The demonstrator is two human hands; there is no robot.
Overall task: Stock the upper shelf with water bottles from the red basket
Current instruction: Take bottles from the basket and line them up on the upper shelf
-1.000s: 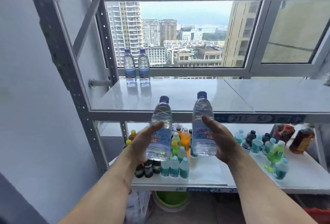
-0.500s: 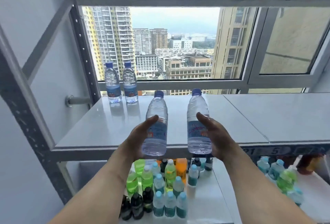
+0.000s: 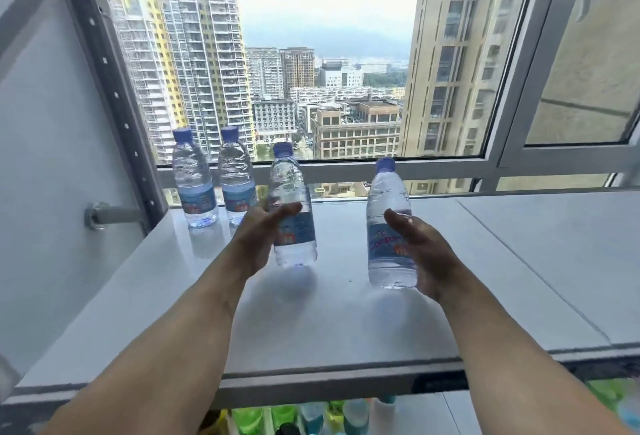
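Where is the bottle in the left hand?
Over the upper shelf, the left hand holds its bottle just right of two standing bottles.

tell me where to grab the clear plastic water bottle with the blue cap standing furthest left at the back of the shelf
Grip the clear plastic water bottle around its labelled middle, coming from the front: it stands upright with a second bottle close on its right.

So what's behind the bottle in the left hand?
Behind the left hand's bottle runs bare shelf back to the window frame. Two standing bottles are beside it, leftward. The shelf directly behind its base is hidden.
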